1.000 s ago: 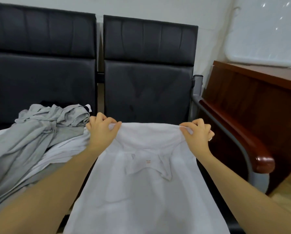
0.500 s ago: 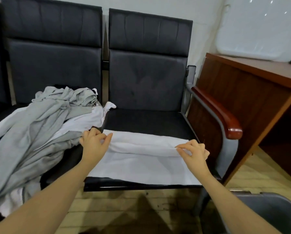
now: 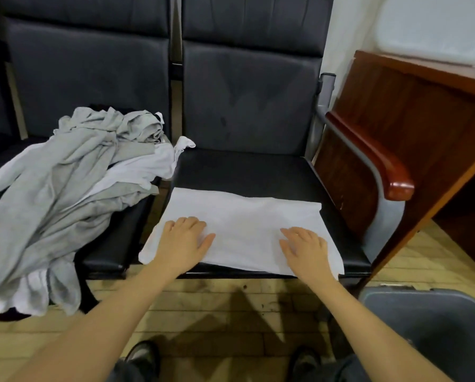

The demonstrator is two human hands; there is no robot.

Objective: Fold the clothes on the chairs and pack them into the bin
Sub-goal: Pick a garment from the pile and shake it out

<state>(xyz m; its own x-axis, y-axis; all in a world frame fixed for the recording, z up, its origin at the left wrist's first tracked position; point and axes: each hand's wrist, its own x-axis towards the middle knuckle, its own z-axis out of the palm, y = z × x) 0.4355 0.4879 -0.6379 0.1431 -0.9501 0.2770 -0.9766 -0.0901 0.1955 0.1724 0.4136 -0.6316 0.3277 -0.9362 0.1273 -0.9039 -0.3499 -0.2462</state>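
Observation:
A white garment (image 3: 244, 219), folded into a flat rectangle, lies on the front of the right black chair seat (image 3: 247, 172). My left hand (image 3: 183, 238) presses flat on its left part with straight fingers. My right hand (image 3: 305, 246) lies flat on its right part. A heap of grey and white clothes (image 3: 65, 188) covers the left chair seat and hangs over its front edge. The dark grey bin (image 3: 429, 326) shows at the lower right, on the floor.
A wooden desk (image 3: 412, 111) stands right of the chairs, beside the chair's red-brown armrest (image 3: 377, 158). Tiled floor (image 3: 230, 299) runs in front of the seats. My shoes (image 3: 142, 357) show at the bottom edge.
The white garment went from held up by its top edge to folded down on the seat. Both hands let go of the fold and now press flat on the cloth.

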